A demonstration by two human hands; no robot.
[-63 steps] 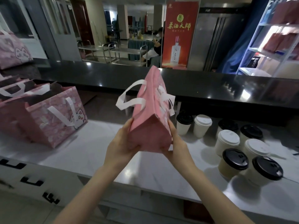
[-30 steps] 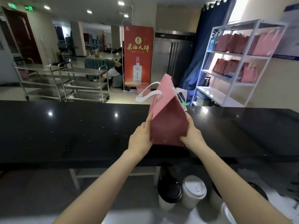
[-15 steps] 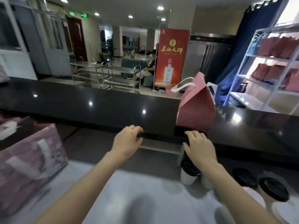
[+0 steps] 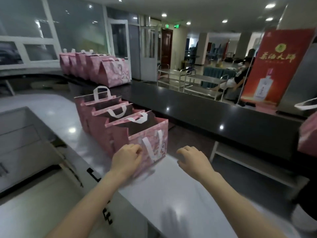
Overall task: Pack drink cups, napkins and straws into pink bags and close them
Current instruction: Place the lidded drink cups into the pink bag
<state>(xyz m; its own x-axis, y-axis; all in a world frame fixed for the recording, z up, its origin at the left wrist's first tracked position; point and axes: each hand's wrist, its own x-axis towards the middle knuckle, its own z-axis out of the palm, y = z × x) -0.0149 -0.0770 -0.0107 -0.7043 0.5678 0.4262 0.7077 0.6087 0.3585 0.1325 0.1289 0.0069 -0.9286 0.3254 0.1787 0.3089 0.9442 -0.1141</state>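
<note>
Left hand (image 4: 127, 158) curls against the near corner of the nearest open pink bag (image 4: 149, 133), mid-frame on the tabletop (image 4: 171, 186), grip or mere touch I cannot tell, right hand (image 4: 193, 160) loose and empty beside it, and that bag looks light and crushable, best lifted by its white handle (image 4: 152, 148).

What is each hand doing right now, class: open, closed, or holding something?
Left hand: fingers curled against the nearest pink bag; a grip cannot be told.
Right hand: loosely curled, holding nothing.
</note>
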